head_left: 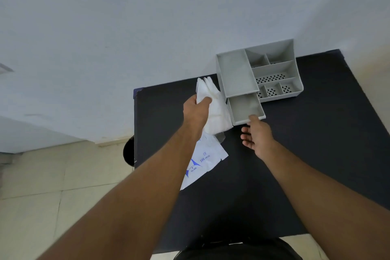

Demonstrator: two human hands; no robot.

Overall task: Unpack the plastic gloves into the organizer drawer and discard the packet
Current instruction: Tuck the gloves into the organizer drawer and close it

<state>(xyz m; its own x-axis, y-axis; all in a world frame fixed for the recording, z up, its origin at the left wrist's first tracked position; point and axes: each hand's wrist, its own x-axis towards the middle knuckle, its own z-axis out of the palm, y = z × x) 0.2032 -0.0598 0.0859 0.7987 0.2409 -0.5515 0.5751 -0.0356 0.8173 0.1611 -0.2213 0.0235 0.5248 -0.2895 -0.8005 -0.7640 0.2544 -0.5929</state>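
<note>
Near the middle of the frame, the left hand (196,112) pinches the upper part of a stack of white plastic gloves (215,110), thumb over the top sheet, the stack lying on the black table (316,154) just left of the grey organizer (274,65). The organizer's drawer (245,107) stands pulled out and looks empty, and the right hand (256,135) is spread loosely with one fingertip touching the drawer's front edge, holding nothing. The white packet (202,160) with blue print lies flat below the gloves, partly under the left forearm.
</note>
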